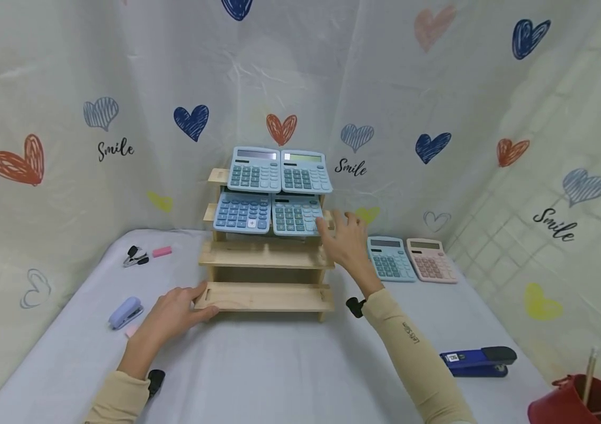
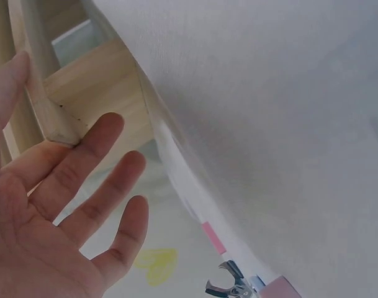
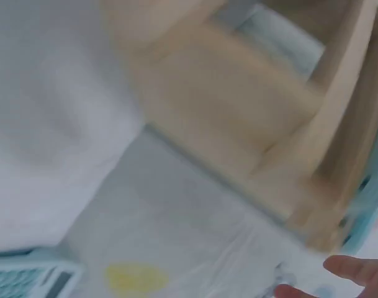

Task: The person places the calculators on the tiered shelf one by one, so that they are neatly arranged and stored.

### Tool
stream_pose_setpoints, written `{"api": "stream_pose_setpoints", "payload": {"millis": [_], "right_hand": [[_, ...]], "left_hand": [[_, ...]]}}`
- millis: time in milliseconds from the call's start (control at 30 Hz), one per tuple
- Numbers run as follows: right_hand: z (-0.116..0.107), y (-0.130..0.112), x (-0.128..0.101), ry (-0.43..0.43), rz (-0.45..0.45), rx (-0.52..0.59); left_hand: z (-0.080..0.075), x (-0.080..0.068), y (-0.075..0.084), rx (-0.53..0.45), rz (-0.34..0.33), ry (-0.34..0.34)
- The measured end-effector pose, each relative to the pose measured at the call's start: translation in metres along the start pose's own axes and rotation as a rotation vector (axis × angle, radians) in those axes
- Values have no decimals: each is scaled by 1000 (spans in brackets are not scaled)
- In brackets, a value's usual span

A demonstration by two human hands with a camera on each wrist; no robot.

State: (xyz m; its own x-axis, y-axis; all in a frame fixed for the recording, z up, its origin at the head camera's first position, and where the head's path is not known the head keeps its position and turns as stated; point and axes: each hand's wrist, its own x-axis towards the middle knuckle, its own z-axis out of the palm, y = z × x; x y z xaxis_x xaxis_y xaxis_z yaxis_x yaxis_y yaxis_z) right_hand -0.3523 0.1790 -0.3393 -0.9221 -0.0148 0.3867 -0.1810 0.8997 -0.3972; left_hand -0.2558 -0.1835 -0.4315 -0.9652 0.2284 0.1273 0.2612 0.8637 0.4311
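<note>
Honestly the wooden rack (image 1: 265, 256) looks light but tippy w/ calculators (image 1: 268, 194) loose on it, so grab its side frames; left hand (image 1: 173, 315) rests flat on the bottom shelf corner, right hand (image 1: 345, 241) spread open by the mid tier.

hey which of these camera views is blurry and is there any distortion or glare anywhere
Right wrist view: smeared throughout, the wooden rack and fingertips soft-edged. Left wrist view: fairly sharp on the left hand against the rack's corner. Head view: in focus with even, soft light and wide-angle bending toward the edges; no strong glare on the calculators, and the right hand is slightly soft.
</note>
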Motion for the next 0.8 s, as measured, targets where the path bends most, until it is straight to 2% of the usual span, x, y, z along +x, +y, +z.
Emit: {"api": "stream_pose_setpoints", "payload": {"millis": [100, 233, 433, 633, 800], "right_hand": [[-5, 30, -2, 8, 58, -20], [-9, 72, -3, -46, 143, -76], [-9, 122, -10, -235, 213, -199], [3, 161, -10, -385, 321, -237], [10, 177, -6, -466, 415, -209]], "left_hand": [[1, -1, 0, 7, 6, 6], [1, -1, 0, 9, 8, 12], [2, -3, 0, 1, -5, -9], [3, -4, 0, 1, -2, -9], [1, -3, 1, 6, 8, 11]]}}
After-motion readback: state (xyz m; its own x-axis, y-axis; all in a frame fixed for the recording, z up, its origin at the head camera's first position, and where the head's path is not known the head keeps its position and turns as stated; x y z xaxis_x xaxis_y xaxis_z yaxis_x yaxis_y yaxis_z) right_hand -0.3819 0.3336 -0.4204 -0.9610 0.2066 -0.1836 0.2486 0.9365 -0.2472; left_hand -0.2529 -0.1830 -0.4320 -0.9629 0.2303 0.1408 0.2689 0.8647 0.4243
